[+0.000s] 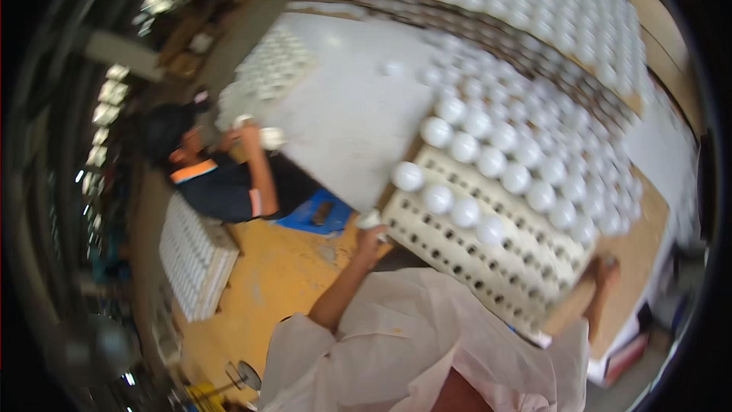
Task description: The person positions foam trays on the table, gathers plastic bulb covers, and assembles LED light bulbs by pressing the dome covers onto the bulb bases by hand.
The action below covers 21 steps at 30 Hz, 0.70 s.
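A cream foam tray with rows of dark holes lies before me, tilted in view. Round white light bulbs stand in part of it. My left hand is at the tray's left corner, its fingers closed round a small white bulb-like piece that is blurred. At the tray's right edge is my right hand; blur hides its fingers, and I cannot tell whether it grips the tray.
More bulbs crowd the white table beyond, with stacked bulb trays at the back. At left a co-worker handles white bulbs. A blue stool and another tray stack stand on the yellow floor.
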### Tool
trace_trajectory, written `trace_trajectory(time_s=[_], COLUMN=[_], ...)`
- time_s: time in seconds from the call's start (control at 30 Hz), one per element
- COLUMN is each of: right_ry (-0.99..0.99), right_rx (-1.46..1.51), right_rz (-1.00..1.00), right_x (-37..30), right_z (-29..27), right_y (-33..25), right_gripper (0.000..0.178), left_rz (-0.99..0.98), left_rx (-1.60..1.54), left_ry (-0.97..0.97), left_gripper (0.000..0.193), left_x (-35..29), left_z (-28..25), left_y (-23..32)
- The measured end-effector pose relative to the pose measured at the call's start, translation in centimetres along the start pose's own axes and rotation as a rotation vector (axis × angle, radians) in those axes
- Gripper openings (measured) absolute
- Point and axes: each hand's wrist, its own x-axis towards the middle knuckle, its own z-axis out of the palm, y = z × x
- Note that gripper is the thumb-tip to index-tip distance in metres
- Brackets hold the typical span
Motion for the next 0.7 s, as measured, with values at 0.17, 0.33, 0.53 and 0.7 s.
trace_trajectory(time_s=[0.17, 0.33, 0.53, 0.7], right_ry=[0.063, -0.086, 0.134, 0.056], right_rx=[-0.110, -0.089, 0.312, 1.576], right_rz=[0.017, 0.189, 0.288, 0.136], right_x=[-1.5, -5.9, -7.8, -16.4], right_z=[1.7, 0.3, -3.1, -7.7], right_y=[-5.6, -7.5, -6.4, -14.9], right_gripper=[0.059, 0.063, 0.058, 0.045], left_rz=[-0.349, -0.379, -0.234, -0.140], left_rx=[-0.474, -0.459, -0.366, 0.024], left_ry=[0.247, 0.234, 0.194, -0.345], left_gripper=[0.048, 0.045, 0.051, 0.054], left_x=[4.2, 7.9, 7.0, 5.8], left_z=[1.7, -0.1, -2.7, -3.0], left_y=[3.7, 2.7, 4.8, 14.3])
